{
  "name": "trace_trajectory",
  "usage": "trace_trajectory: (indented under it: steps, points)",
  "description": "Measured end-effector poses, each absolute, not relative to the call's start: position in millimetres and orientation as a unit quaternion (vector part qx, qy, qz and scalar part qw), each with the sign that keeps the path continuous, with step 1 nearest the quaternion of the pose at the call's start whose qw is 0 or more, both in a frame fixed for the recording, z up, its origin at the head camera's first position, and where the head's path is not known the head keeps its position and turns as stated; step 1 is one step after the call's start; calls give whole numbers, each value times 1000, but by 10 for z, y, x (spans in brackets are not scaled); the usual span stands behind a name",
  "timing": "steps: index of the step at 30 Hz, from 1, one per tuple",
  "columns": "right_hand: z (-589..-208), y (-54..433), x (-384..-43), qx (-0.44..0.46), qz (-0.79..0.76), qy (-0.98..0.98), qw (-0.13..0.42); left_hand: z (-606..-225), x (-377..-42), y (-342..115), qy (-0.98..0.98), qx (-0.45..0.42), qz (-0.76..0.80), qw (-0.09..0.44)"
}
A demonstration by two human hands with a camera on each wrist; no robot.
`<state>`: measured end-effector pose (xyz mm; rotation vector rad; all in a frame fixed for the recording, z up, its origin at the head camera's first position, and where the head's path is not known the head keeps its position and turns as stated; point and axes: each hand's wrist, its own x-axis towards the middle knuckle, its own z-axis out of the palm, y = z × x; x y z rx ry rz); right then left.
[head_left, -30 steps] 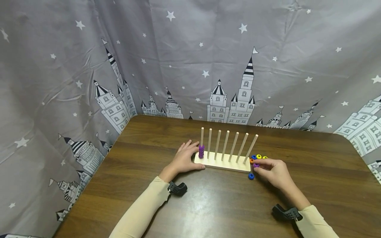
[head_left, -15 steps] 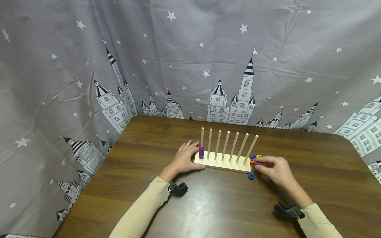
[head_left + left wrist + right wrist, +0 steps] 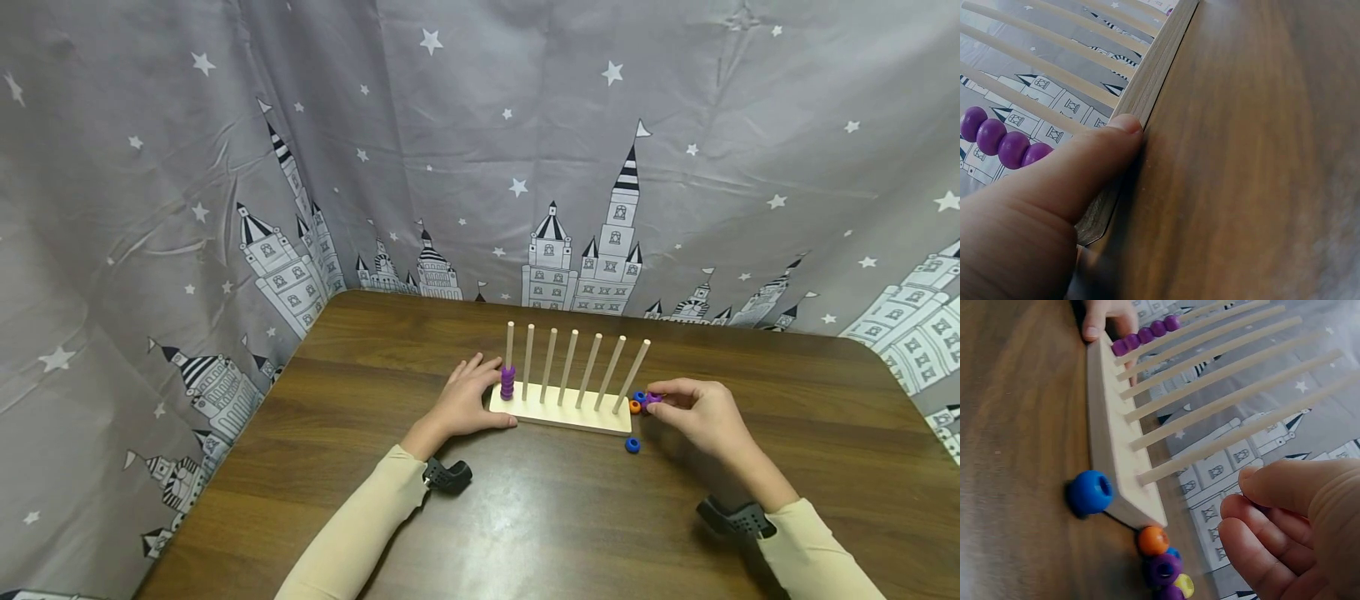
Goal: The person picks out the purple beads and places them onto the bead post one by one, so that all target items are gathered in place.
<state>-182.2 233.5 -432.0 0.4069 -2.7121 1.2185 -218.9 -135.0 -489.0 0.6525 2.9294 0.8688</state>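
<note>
Here, starting at the left, my left hand lies flat with straight fingers against the left end of the wooden peg board, the thumb pressed along its front edge, which I judge is there to keep the board from sliding on the worktop. The board sits toward the far middle of the worktop and carries seven upright pegs; the leftmost peg has a short stack of purple beads at its base, the others stand bare. Past the board's right end lies a small cluster of loose beads: a blue bead alone nearer the front edge, an orange bead just beside the board's corner, and more behind it. My right hand hovers over that cluster with fingertips pinched on a purple bead, held low and near the rightmost peg. The right wrist view does not show the pinched bead, as the curled fingers cover it, and the hand hides part of the cluster from the head camera, so I cannot count those beads.
</note>
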Motion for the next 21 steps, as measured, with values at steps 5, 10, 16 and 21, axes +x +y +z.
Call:
trace_trajectory:
  steps: [5, 10, 16, 21]
  points:
    - [-4181, 2345, -1872, 144, 407, -899, 74, -4884, -2183, -1354, 936, 209, 282, 9]
    - [-3998, 2345, -1927, 157, 410, -895, 77, -4891, -2185, -1361, 936, 209, 281, 11]
    - [-3750, 2334, -2012, 162, 423, -888, 80, -4893, -2190, -1359, 937, 208, 280, 12]
    - [-3567, 2310, -2094, 165, 439, -880, 80, -4897, -2195, -1353, 938, 207, 279, 13]
